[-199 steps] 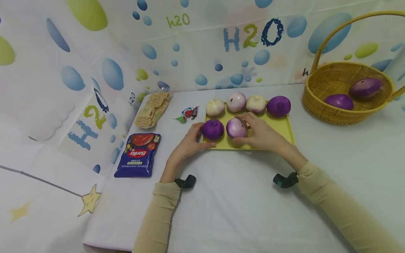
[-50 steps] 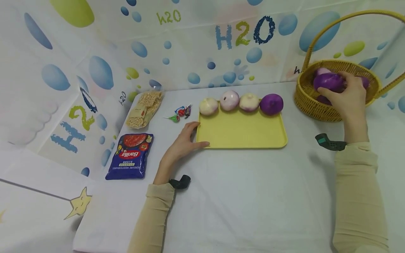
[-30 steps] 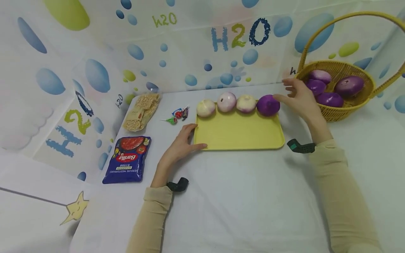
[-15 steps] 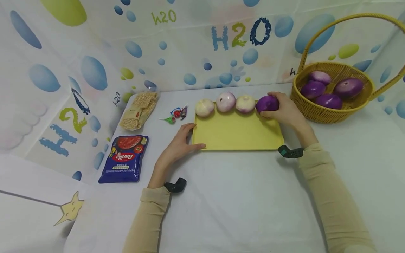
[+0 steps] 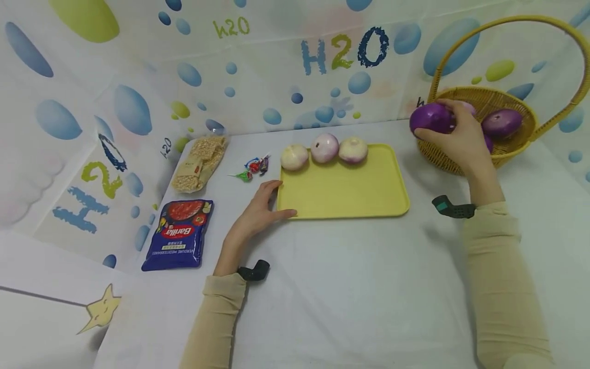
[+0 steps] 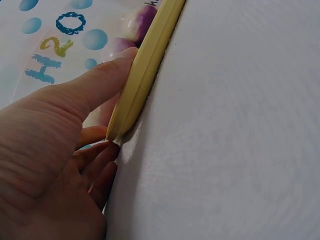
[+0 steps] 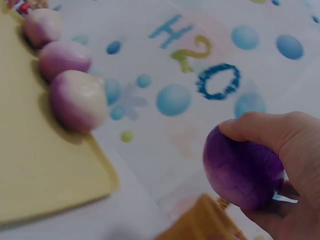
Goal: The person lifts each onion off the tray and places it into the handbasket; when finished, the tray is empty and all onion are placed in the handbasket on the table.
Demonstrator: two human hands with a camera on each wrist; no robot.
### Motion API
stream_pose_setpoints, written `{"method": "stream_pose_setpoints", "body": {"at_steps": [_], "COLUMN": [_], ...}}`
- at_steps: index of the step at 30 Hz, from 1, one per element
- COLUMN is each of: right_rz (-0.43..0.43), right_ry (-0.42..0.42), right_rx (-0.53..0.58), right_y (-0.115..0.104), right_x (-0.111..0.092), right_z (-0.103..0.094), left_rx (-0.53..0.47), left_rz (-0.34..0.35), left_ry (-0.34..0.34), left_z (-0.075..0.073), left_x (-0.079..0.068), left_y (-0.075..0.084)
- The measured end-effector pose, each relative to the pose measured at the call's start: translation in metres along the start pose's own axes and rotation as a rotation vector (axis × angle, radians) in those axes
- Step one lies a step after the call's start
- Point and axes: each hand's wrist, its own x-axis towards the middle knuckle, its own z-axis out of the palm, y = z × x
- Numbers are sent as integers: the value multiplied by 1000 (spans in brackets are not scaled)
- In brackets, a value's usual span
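Observation:
My right hand (image 5: 464,137) grips a dark purple onion (image 5: 430,118) in the air at the left rim of the wicker basket (image 5: 511,154). In the right wrist view the thumb and fingers wrap this onion (image 7: 242,170). A purple onion (image 5: 502,123) lies in the basket; others there are partly hidden by my hand. At the near left corner of the yellow tray (image 5: 341,197), my left hand (image 5: 258,210) holds on, thumb at the front rim and fingers along the left side. Three paler onions, one of them whitish (image 5: 294,157), line the tray's far edge.
Left of the tray lie several wrapped candies (image 5: 254,165) and a clear bag of pale grains (image 5: 200,164). A blue sauce pouch (image 5: 178,233) is nearer the front. The basket's tall handle (image 5: 511,19) arches above it. A printed cloth (image 5: 276,66) hangs behind.
Two onions from the tray's front went into the basket. My right hand then took the dark purple onion from the tray's far right and carried it toward the basket. My left hand stayed at the tray.

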Motion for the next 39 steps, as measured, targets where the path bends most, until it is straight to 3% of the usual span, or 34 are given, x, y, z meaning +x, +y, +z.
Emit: {"method": "stream_pose_setpoints", "body": {"at_steps": [5, 9, 16, 22, 29, 34, 39], "right_rz": [117, 137, 85, -94, -333, -324, -271], "right_ry": [61, 81, 201, 181, -34, -123, -154], "right_rx": [42, 78, 172, 179, 26, -5, 5], "right_y": [15, 23, 7, -23, -41, -44, -46], "right_x": [-3, -5, -5, -8, -3, 2, 8], "right_z": [-24, -32, -17, 29, 110, 149, 163], "left_rx": [4, -2, -7, -10, 10, 15, 5], "left_rz": [-7, -3, 13, 36, 30, 34, 33], "left_ry": [-2, -8, -2, -6, -5, -1, -19], "left_z": [-1, -1, -6, -9, -14, -21, -23], "left_x": [0, -1, -1, 0, 1, 2, 5], "left_y": [0, 1, -12, -20, -23, -24, -22]}}
